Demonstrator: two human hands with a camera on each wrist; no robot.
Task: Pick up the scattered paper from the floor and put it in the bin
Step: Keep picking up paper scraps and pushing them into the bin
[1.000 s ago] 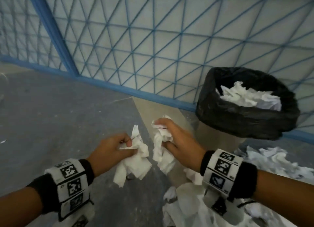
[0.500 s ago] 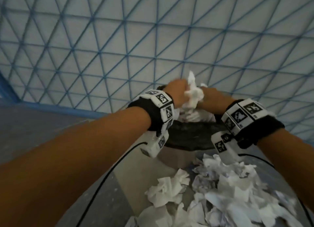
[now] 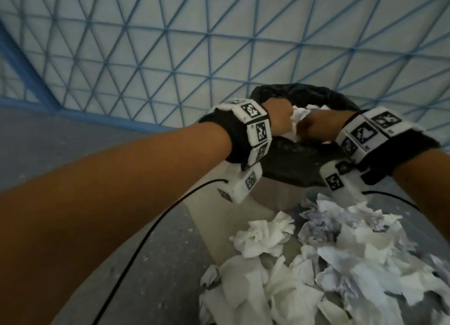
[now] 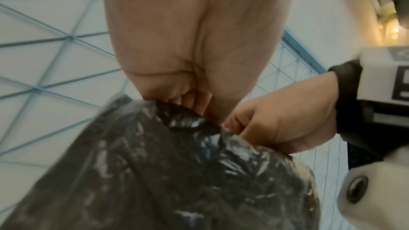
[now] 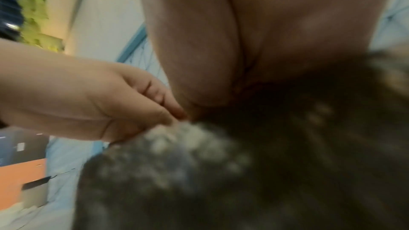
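Observation:
The bin (image 3: pixel 282 199) wears a black liner (image 3: pixel 295 94) and stands against the latticed wall. Both my hands are over its mouth, close together. My left hand (image 3: pixel 280 120) and right hand (image 3: pixel 321 127) have curled fingers and grip crumpled white paper (image 3: pixel 298 117) between them. In the left wrist view my left hand (image 4: pixel 190 97) dips its fingertips behind the liner (image 4: pixel 166 172), with the right hand (image 4: pixel 276 125) fisted beside it. The right wrist view is blurred: my right hand (image 5: pixel 221 80), the left hand (image 5: pixel 124 104) and the dark liner (image 5: pixel 276 172).
A heap of crumpled paper (image 3: pixel 345 263) lies on the grey floor in front of the bin, with one separate ball (image 3: pixel 263 237) at its left. A black cable (image 3: pixel 151 232) hangs from my left wrist. The blue lattice wall (image 3: pixel 170 57) stands right behind the bin.
Both hands rose from low over the floor, carried their paper to the bin and have now sunk lower into its mouth. My view has swung toward the bin.

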